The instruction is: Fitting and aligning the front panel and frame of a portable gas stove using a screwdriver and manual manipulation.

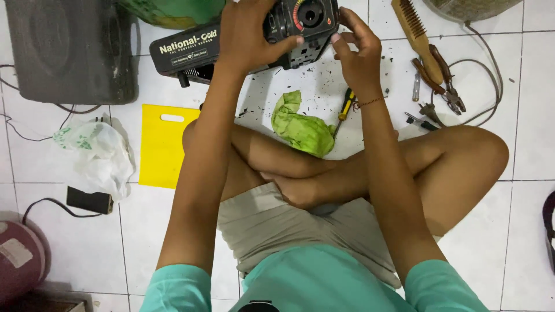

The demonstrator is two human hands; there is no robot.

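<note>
- Person sits cross-legged on white tile floor [87,242], both hands up at a black portable stove [243,40] tipped on its side near top of view.
- Left hand [251,34] wraps over stove's body, fingers curled across the top, thumb pressed on the front; firm grip.
- Right hand [355,49] at stove's right end, beside the round dial [312,14]; fingertips bunched and touching the casing edge. Can't tell if it pinches a small part.
- Stove rests on floor, just ahead of the knees; black crumbs scattered under it.
- Green cloth [300,127] lies crumpled btwn stove and shins.
- Screwdriver w/ yellow-black handle [346,107] just right of cloth, below right wrist.
- Wire brush [415,34], pliers [445,81] further right, apart from hands.
- Yellow plastic bag [162,144] flat on floor by left forearm; white plastic bag [101,153] beyond it.
</note>
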